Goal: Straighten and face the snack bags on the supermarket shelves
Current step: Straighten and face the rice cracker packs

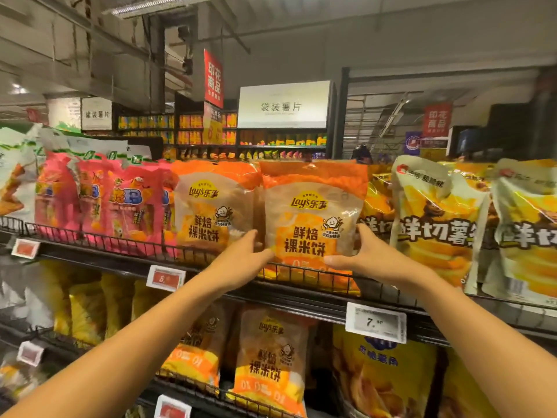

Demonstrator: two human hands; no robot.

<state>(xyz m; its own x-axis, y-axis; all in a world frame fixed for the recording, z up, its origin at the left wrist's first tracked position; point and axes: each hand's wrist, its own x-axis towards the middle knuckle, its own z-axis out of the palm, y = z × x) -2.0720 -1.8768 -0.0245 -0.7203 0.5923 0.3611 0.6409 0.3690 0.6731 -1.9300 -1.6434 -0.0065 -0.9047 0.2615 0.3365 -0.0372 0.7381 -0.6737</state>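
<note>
a: head view, fast pass. target is the orange lay's bag [310, 212] on the top shelf, front row, behind the wire rail [304, 276]. upright, label facing out, sits a bit forward of its twin.

b: hands?

a: both on it. left hand [241, 260] holds the lower left edge, thumb on the front, fingers wrapped behind. right hand [370, 257] holds the lower right edge, thumb along the bottom front, fingers curled round the side. so both are gripping that bag.

b: neighbours?

a: second orange lay's bag [215, 203] just beside it on the left, also facing out, slightly further back. pink bags [126, 206] further left lean and overlap, messy. pale bags with green tops [18, 176] at far left are tilted too. on the right, yellow chip bags [437, 224] stand facing but lean a little and crowd each other.

b: progress?

a: my judgement, early to middle. this one bag looks nearly squared, probably just needs seating against the rail and lining up with its twin. pink row and far left look untouched. lower shelf bags [271, 363] lean as well, so they're left too. price tag [376, 322] below reads 7.90.
</note>
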